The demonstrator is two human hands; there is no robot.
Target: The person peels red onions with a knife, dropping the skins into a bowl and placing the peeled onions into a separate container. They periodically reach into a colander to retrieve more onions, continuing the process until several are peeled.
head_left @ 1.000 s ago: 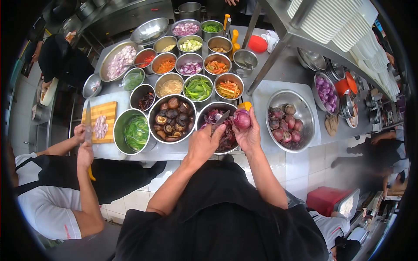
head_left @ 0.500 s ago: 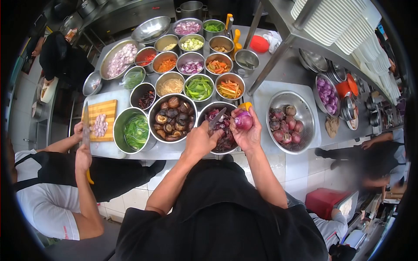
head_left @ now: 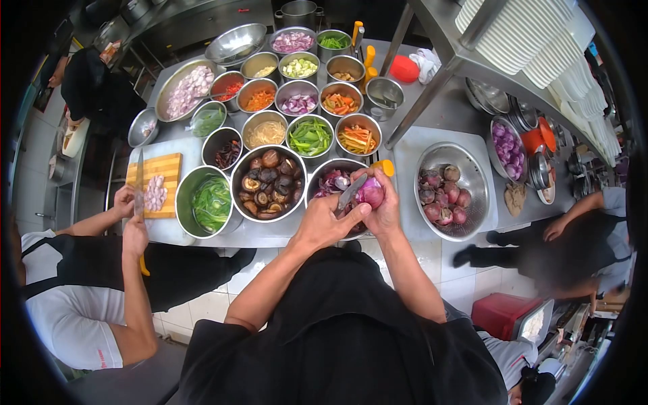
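Observation:
My left hand [head_left: 322, 223] grips a small knife [head_left: 352, 192], and its blade lies against a red onion [head_left: 372, 193]. That onion sits in my right hand [head_left: 386, 210], fingers wrapped round its far side. Both hands hover over a steel bowl [head_left: 320, 174] of purple onion skins at the counter's near edge. My thumb rests close to the blade.
A large steel bowl [head_left: 475, 177] of unpeeled onions stands to the right. Bowls of mushrooms [head_left: 268, 182], greens [head_left: 210, 201] and several cut vegetables fill the counter. On the left a co-worker's hands [head_left: 128, 209] hold a knife at a wooden board [head_left: 165, 169]. White plates [head_left: 526, 34] are stacked on the upper-right shelf.
The knife was apart from the onion, to its left; the blade now lies on it. Both hands have dropped slightly toward the bowl. The co-worker's knife moved a little.

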